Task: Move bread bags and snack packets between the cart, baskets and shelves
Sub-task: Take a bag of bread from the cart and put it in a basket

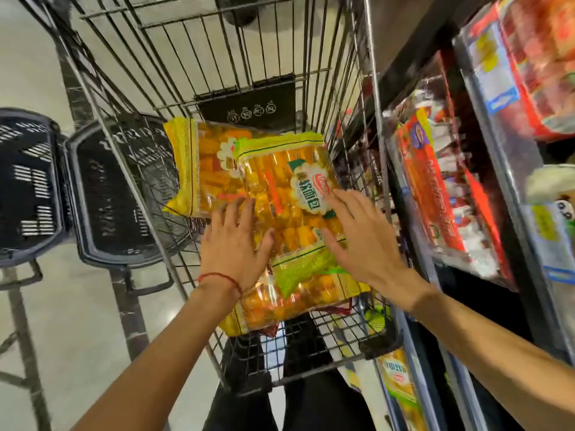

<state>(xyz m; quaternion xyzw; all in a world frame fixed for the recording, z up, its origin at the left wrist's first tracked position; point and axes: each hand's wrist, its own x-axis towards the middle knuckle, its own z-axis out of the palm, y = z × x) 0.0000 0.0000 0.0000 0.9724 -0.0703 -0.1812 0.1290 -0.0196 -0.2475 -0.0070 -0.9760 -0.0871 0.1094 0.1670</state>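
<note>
While the glossy yellow-and-green bread bag (280,188) lies atop two like it inside the wire cart (249,101), we rest our left hand (236,241) and right hand (357,237) flat on its crinkled clear film, each grip wide, fingers spread, holding nothing. Two dark slotted plastic baskets (102,197) sit left of the cart, and flat red packets (435,181) line the metal shelf (491,157) on its right.

Your only way into cart (236,66) is open top; wire walls close off sides. Bread bags (280,194) piled over near part of bed, free room above them and toward far wall. Right: shelf (404,231) tight against cart, packed with packets (441,188). Left: baskets (102,194) just beside cart wall, tops open.
</note>
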